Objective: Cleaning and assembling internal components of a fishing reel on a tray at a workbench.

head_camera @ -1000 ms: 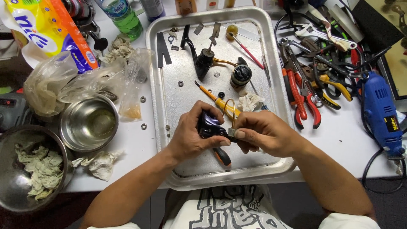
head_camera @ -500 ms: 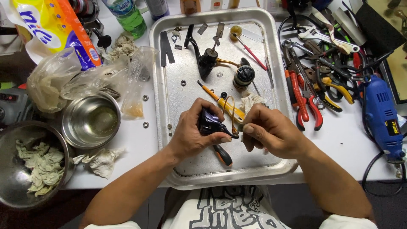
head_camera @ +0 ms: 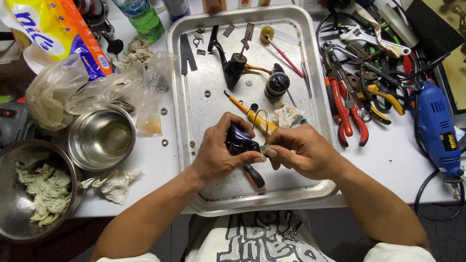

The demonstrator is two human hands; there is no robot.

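Holding: a small dark reel body (head_camera: 239, 143) gripped in my left hand (head_camera: 221, 155), over the near middle of the metal tray (head_camera: 194, 97).
Right hand: my right hand (head_camera: 301, 153) is pinched shut, thumb and forefinger on a small greenish part (head_camera: 264, 149) touching the right end of the body; a thin brass wire loop (head_camera: 262, 121) rises from that spot.
Left hand: fingers wrapped around the body, thumb on top; clamped firmly.
Done, as I judge it: the reel looks well stripped down. A black frame with handle (head_camera: 233, 68), a round spool (head_camera: 277, 83), small washers and flat black strips lie loose at the far end of the tray.
Left, as I judge it: the body in my hands looks only partly handled; I cannot tell whether the small part is going in or coming out.
Just beside: a yellow-handled screwdriver (head_camera: 252, 116) far of my fingers, a crumpled wipe (head_camera: 286, 116) to its right, and a black and orange handle (head_camera: 255, 175) under my left hand.
Right of tray: a heap of pliers with red grips (head_camera: 347, 114), a wrench, and a blue rotary tool (head_camera: 437, 131) further right.
Left of tray: a steel bowl (head_camera: 101, 138), a larger bowl with used wipes (head_camera: 36, 194), clear plastic bags (head_camera: 97, 92), a green bottle (head_camera: 143, 19) at the far edge.
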